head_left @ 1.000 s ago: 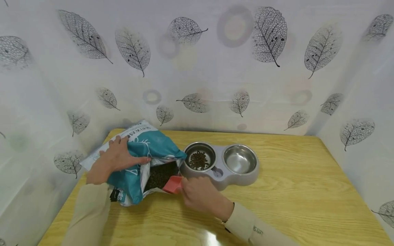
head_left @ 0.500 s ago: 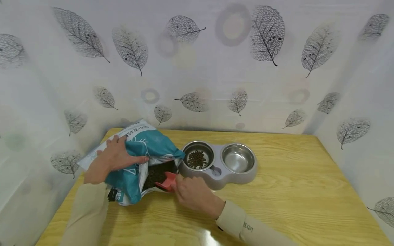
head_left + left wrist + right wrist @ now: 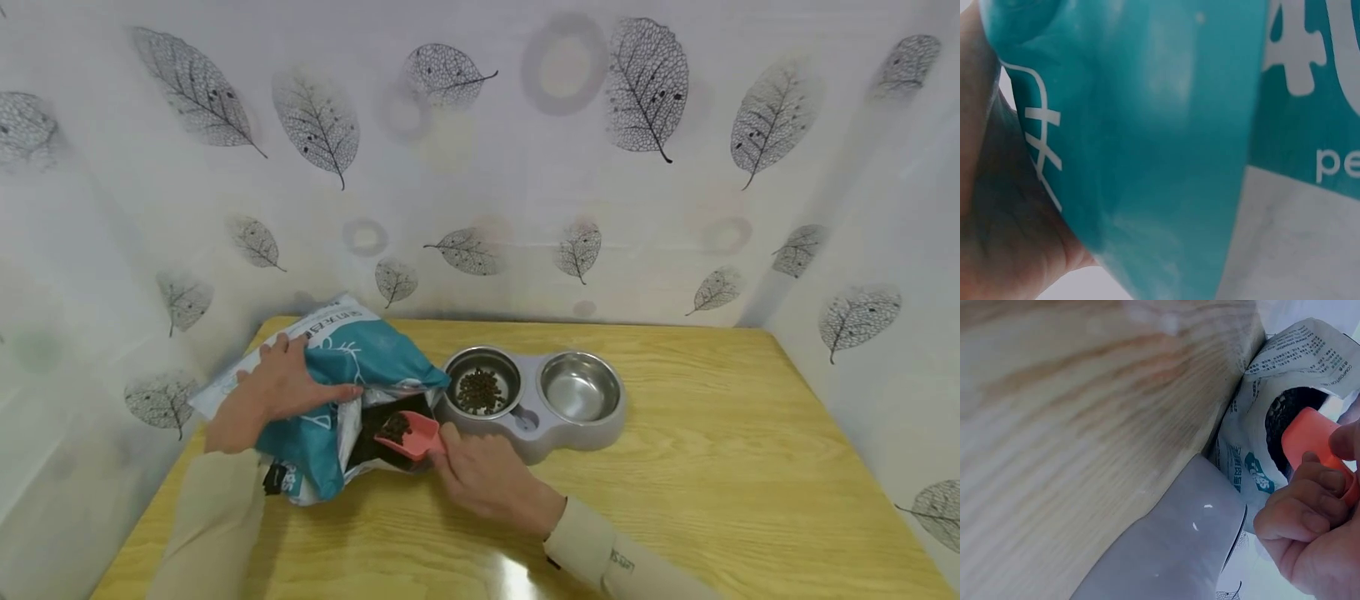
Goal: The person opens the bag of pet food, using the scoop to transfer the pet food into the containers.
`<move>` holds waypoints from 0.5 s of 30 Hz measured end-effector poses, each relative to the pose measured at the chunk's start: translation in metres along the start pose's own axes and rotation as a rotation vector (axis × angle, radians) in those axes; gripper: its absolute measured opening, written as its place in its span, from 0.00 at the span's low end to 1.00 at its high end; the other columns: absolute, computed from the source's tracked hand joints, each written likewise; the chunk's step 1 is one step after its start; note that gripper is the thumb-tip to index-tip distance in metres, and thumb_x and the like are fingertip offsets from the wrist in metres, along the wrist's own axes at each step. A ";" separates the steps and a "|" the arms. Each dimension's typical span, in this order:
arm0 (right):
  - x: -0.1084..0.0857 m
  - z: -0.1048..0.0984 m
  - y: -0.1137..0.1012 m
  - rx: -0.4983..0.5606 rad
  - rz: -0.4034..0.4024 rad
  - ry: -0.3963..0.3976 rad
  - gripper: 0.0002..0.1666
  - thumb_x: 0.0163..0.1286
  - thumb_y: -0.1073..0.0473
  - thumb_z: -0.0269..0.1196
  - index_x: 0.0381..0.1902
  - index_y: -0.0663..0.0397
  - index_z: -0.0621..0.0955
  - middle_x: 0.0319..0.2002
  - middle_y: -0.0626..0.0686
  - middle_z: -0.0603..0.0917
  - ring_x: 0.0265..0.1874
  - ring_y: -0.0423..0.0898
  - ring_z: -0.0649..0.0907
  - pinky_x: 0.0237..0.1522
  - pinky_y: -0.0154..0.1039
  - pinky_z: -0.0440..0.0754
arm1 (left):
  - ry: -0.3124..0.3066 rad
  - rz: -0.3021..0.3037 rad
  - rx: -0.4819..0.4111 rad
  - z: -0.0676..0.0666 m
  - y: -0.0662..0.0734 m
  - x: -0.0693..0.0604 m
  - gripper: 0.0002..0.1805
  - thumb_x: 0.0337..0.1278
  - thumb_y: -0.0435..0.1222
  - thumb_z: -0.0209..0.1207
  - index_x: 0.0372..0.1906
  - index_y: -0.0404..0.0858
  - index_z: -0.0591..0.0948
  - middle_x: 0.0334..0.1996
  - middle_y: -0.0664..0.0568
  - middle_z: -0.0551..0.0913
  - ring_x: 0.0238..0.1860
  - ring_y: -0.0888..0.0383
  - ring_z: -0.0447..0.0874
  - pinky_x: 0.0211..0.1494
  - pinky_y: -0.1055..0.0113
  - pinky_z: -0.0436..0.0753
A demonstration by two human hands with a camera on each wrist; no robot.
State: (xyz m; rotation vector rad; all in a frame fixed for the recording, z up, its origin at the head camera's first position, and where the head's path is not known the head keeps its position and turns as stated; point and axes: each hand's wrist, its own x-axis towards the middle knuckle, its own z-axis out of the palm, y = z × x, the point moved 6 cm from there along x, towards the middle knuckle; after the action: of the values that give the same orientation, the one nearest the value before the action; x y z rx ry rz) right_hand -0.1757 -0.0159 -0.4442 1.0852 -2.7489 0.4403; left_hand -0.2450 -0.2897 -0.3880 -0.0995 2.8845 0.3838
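Observation:
A teal and white pet food bag (image 3: pixel 367 342) lies tilted on the table, its mouth facing the front right. Dark kibble shows inside. Spread over the bag's upper side, my left hand (image 3: pixel 281 383) holds it, thumb pointing toward the opening; in the left wrist view the bag hides most of the fingers. At the bag's mouth, my right hand (image 3: pixel 491 479) grips the handle of a pink scoop (image 3: pixel 422 435). Some kibble (image 3: pixel 394 427) sits in the scoop's bowl. The right wrist view shows curled fingers around the scoop handle.
A grey double pet bowl stand (image 3: pixel 540 437) stands right of the bag. Its left steel bowl (image 3: pixel 457 364) contains some kibble; the right steel bowl (image 3: pixel 583 392) is bare metal inside. Behind the wooden table (image 3: pixel 712 483) hangs a leaf-patterned curtain (image 3: pixel 517 167).
The scoop has gone further into the bag's mouth and come up level, now with kibble in its bowl. My left hand and the bag have stayed in place.

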 end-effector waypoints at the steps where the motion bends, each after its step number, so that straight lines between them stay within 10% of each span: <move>1: -0.001 0.000 0.001 0.016 0.002 -0.008 0.16 0.83 0.46 0.47 0.37 0.49 0.70 0.17 0.42 0.66 0.14 0.38 0.67 0.16 0.34 0.62 | 0.001 0.001 -0.001 0.000 0.000 0.000 0.77 0.42 0.79 0.60 0.79 0.23 0.48 0.75 0.17 0.45 0.73 0.15 0.40 0.62 0.12 0.51; 15: -0.012 -0.013 0.012 0.178 -0.039 0.077 0.11 0.80 0.50 0.51 0.37 0.47 0.70 0.19 0.38 0.63 0.16 0.34 0.64 0.18 0.28 0.58 | 0.009 0.005 -0.004 0.000 0.000 -0.001 0.76 0.43 0.78 0.60 0.79 0.22 0.48 0.75 0.17 0.45 0.73 0.15 0.41 0.61 0.12 0.52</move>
State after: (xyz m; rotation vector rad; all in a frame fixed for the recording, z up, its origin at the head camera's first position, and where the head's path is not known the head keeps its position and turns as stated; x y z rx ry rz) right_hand -0.1752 0.0044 -0.4377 1.1337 -2.6577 0.7169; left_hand -0.2442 -0.2895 -0.3873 -0.0944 2.8935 0.3910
